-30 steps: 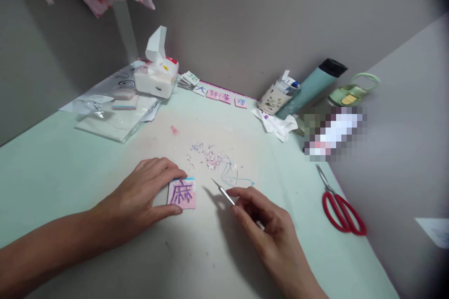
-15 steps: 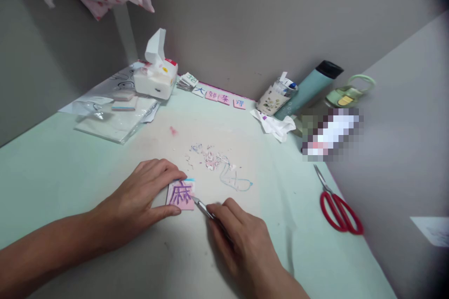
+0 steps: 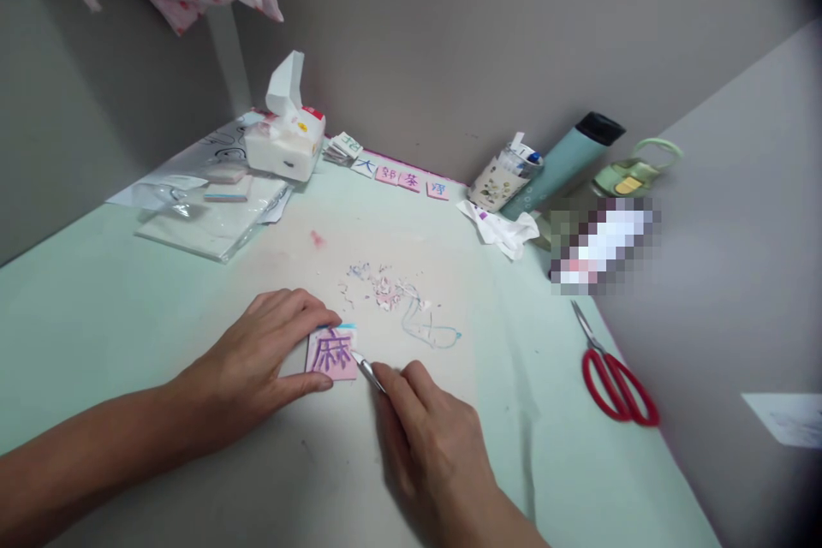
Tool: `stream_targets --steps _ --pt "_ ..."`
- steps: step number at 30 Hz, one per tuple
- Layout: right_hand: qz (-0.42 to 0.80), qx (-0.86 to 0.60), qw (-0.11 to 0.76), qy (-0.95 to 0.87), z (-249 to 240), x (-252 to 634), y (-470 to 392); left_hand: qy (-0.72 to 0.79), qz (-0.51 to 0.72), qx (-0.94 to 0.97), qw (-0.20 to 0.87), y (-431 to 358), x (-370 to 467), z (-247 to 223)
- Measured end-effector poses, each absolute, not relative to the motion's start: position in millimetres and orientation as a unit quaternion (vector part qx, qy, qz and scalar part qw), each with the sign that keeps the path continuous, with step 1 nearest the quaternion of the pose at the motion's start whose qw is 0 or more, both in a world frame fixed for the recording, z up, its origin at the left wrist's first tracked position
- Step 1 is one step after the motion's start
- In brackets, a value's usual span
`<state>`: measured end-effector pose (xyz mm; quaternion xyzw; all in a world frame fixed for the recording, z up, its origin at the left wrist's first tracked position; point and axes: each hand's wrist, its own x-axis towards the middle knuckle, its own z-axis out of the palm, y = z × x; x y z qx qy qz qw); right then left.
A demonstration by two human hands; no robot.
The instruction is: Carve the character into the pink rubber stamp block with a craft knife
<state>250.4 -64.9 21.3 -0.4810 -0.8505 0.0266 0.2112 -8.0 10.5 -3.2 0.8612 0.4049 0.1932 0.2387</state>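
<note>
A small pink square block (image 3: pixel 340 370) lies flat on the mat, with a purple character on its face and a blue strip along its far edge. Its left side is between the thumb and fingers of my left hand (image 3: pixel 276 351), which steadies it. My right hand (image 3: pixel 437 428) grips a slim metal carving knife (image 3: pixel 368 372) like a pen. The knife's tip meets the block's right edge, beside the character. Pink and white shavings (image 3: pixel 385 291) lie scattered just beyond the block, near a blue drawn outline on the mat.
Red-handled scissors (image 3: pixel 616 385) lie at the right edge. Behind stand a tissue pack (image 3: pixel 282 145), several lettered blocks (image 3: pixel 409 181), a pen cup (image 3: pixel 504 180), a teal bottle (image 3: pixel 565 163), a green bottle (image 3: pixel 626 180) and a blurred-out phone (image 3: pixel 600 248). A clear plastic packet (image 3: pixel 211 227) lies back left.
My right hand and the knife have shifted slightly left and up along the block's right edge. The left hand still holds the block in nearly the same spot.
</note>
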Motion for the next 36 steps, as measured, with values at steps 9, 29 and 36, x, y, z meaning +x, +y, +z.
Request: stream_targets --steps 9,29,36 --pt "0.046 -0.467 0.22 -0.855 24 255 -64 0.414 0.209 0.854 0.235 8 -3 0" --pt "0.022 -0.486 0.214 -0.847 24 249 -62 0.413 0.23 0.848 0.239 6 -1 -1" --pt "0.019 -0.472 0.196 -0.859 27 259 -56 0.409 0.214 0.854 0.242 8 -2 1"
